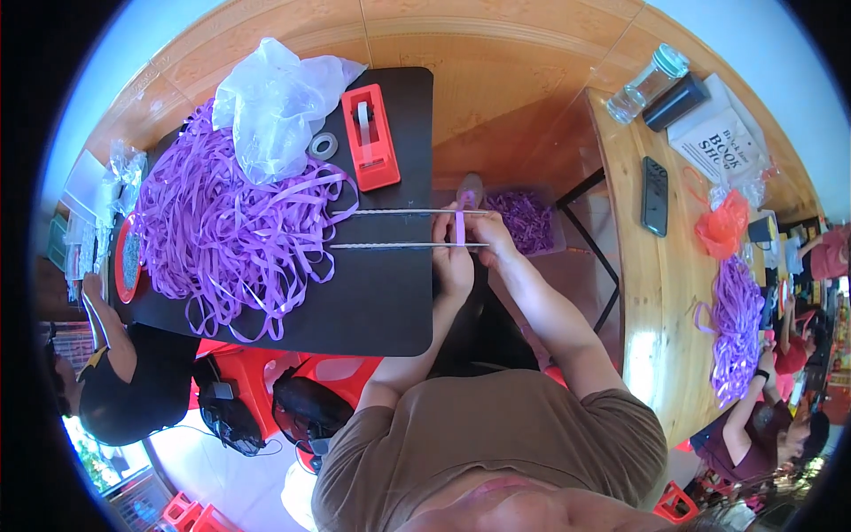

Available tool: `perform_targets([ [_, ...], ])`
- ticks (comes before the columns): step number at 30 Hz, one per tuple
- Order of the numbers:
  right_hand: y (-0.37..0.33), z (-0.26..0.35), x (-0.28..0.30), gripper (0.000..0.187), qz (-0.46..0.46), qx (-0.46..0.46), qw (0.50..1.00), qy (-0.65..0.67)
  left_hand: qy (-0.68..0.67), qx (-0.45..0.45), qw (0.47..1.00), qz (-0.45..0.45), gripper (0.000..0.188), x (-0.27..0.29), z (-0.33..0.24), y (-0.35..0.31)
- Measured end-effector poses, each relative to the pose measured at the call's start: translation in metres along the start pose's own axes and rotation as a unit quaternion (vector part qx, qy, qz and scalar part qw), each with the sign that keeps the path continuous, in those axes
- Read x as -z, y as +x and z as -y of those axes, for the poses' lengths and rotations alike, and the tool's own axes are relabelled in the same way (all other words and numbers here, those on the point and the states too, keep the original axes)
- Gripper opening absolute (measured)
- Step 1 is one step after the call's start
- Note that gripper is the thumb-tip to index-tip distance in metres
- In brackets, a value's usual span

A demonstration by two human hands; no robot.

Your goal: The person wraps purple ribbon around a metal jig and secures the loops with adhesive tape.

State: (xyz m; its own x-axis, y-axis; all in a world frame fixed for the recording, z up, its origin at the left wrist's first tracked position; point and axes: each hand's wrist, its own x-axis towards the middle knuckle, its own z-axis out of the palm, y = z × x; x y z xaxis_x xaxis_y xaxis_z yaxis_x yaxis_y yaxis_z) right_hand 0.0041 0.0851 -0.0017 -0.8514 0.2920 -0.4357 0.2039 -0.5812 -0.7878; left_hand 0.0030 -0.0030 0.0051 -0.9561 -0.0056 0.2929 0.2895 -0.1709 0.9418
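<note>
Purple strip: we have it set across the two metal rods (pixel 390 246), just past the edge of the black table (pixel 372 310); we cannot tell whether it is wound fully around them. The strip (pixel 460 228) lies between our hands.
Left hand: our left hand (pixel 453 266) has its fingers bent in at the strip, and we read it as grasping it.
Right hand: our right hand (pixel 489 238) curls in just beside the strip near the rod ends; we cannot tell whether it pinches strip or rod.
Work at the rods: we judge we are partway through wrapping or folding.
Next turn: it likely calls for keeping the strip flat and snug while the free end is brought around.
Ribbon pile: a purple heap (pixel 222 222) lies on the table, beside the rods.
</note>
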Motion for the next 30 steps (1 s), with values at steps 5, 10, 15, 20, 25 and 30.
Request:
perform_targets([
  [5,-0.030,-0.003,-0.004,0.014,-0.033,-0.010,0.999,-0.024,-0.060,-0.005,0.997,0.038,0.011,0.006,0.001,-0.005],
  [10,-0.061,-0.014,0.019,0.016,0.006,-0.084,0.992,-0.093,-0.175,0.103,0.979,0.031,0.011,0.012,-0.015,-0.025],
  [15,-0.080,-0.032,0.052,0.013,-0.080,0.106,0.964,-0.230,-0.173,0.214,0.960,0.050,0.016,0.030,-0.019,-0.048],
  [20,-0.091,-0.004,0.028,0.014,0.031,0.174,0.971,-0.161,-0.144,0.273,0.949,0.061,0.019,0.047,-0.037,-0.070],
  [25,-0.096,-0.001,0.003,0.011,0.110,0.110,0.982,-0.105,-0.105,0.296,0.945,0.097,0.020,0.066,-0.043,-0.087],
  [30,-0.096,-0.009,-0.003,0.010,0.106,0.127,0.980,-0.107,-0.096,0.335,0.927,0.139,0.022,0.084,-0.048,-0.095],
])
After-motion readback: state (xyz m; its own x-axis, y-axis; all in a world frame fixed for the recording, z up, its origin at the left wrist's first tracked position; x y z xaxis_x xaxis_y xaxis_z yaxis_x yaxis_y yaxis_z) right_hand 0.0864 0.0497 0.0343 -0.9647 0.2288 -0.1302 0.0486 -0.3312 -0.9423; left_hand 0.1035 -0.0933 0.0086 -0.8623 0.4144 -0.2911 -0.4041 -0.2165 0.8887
